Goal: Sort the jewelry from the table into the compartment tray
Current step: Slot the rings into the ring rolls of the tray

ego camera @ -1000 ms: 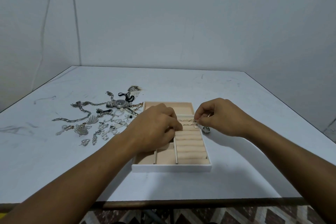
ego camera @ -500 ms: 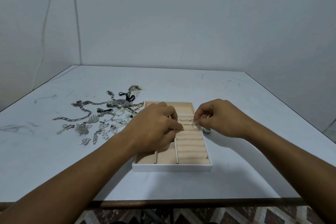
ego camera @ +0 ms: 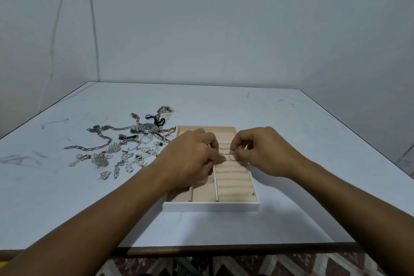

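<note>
Over the padded rolls of the tray (ego camera: 210, 206), the thin silvery ring (ego camera: 232, 157) could have slipped onto the table (ego camera: 291, 130) if pushed in crooked. The right hand (ego camera: 264, 152) pinched it. The left hand (ego camera: 190, 159) lay curled beside it, and I could not tell whether it grasped anything.

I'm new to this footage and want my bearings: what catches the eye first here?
Both hands meet over the compartment tray: the right hand pinches a thin ring above the padded rolls, the left hand curled beside it. Left of the tray sprawls a heap of silver jewelry, a wristwatch at its far edge.
</note>
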